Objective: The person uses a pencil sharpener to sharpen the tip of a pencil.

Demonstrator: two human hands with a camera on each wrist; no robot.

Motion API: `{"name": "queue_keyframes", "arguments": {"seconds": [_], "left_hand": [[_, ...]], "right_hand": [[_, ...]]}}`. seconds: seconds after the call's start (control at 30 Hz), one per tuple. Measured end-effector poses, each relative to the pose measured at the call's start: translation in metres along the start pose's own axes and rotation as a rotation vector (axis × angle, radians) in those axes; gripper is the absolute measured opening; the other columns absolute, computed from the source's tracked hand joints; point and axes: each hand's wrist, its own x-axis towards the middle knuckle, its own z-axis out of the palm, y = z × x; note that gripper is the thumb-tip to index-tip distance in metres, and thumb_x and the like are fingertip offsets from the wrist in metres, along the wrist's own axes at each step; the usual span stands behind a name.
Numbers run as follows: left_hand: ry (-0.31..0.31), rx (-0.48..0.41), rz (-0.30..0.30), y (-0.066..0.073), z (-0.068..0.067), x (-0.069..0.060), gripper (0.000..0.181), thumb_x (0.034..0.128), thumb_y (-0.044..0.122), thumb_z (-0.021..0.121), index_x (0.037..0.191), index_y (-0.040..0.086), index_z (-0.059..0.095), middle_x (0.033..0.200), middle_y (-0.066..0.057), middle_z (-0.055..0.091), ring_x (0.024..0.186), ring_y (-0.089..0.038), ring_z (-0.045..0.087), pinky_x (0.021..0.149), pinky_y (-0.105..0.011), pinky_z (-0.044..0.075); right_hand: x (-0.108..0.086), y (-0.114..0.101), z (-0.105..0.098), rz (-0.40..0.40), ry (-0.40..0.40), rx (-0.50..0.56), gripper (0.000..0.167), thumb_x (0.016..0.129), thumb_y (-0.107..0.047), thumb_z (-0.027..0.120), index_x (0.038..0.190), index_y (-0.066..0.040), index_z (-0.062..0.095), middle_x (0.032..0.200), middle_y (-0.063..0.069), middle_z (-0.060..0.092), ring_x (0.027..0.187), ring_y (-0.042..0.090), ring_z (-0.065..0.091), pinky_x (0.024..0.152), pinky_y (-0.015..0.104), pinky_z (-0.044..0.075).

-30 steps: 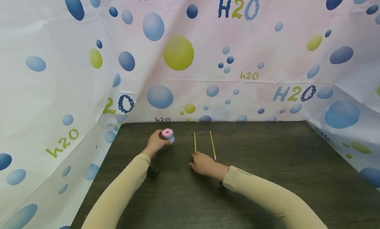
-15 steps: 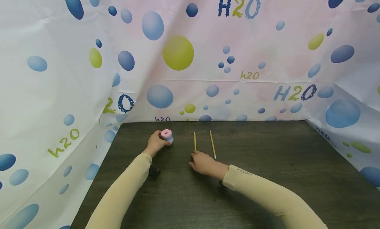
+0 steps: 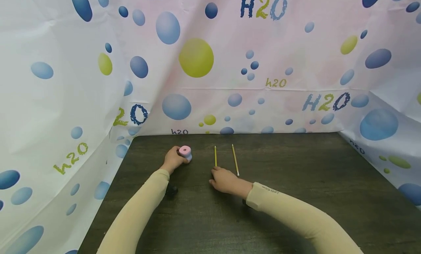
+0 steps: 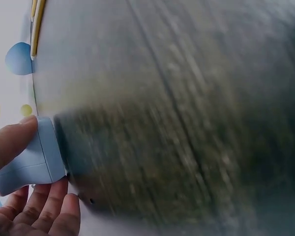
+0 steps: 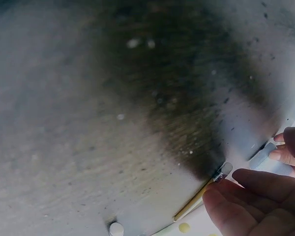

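Observation:
My left hand (image 3: 173,159) grips a small pencil sharpener (image 3: 185,151) with a pink top, a dark hole in it and a pale blue body. In the left wrist view the thumb lies on one side of the blue body and the fingers curl under the other. Over at the middle of the table, my right hand (image 3: 225,180) pinches the eraser end of a yellow pencil (image 3: 215,156), whose tip points away. The right wrist view shows its metal band and eraser (image 5: 223,171) at the fingertips. A second pencil (image 3: 235,160) lies just to the right, touched by neither hand.
Both hands work over a dark wooden table (image 3: 296,181). A white sheet (image 3: 276,56) printed with blue and green dots and "H2O" lettering rises along the table's back and sides. A black wrist device (image 3: 171,190) sits under the left sleeve.
The left hand and the sharpener have shifted very slightly toward the near side. The right hand and both pencils look still; the head view has tilted a little.

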Motion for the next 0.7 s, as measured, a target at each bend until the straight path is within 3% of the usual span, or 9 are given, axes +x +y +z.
{"name": "queue_keyframes", "arguments": {"seconds": [0.47,0.7], "left_hand": [[-0.033,0.048,-0.007,-0.0033,0.0,0.0016,0.067,0.0827,0.004,0.079,0.138,-0.01,0.045,0.142,-0.033,0.054,0.133,-0.047,0.052,0.115,-0.058,0.044],[-0.047,0.074,0.011,-0.0043,-0.0023,-0.0025,0.07,0.084,0.009,0.078,0.141,-0.012,0.043,0.144,-0.034,0.052,0.135,-0.048,0.051,0.117,-0.058,0.042]], "right_hand": [[-0.0003,-0.0012,-0.0009,0.0,0.013,-0.004,0.05,0.105,-0.025,0.059,0.143,0.007,0.054,0.154,0.024,0.05,0.14,0.036,0.054,0.112,0.048,0.051],[0.0,0.0016,0.0021,0.007,0.041,-0.006,0.047,0.105,-0.024,0.059,0.139,0.008,0.057,0.151,0.026,0.05,0.127,0.037,0.064,0.101,0.047,0.058]]}}
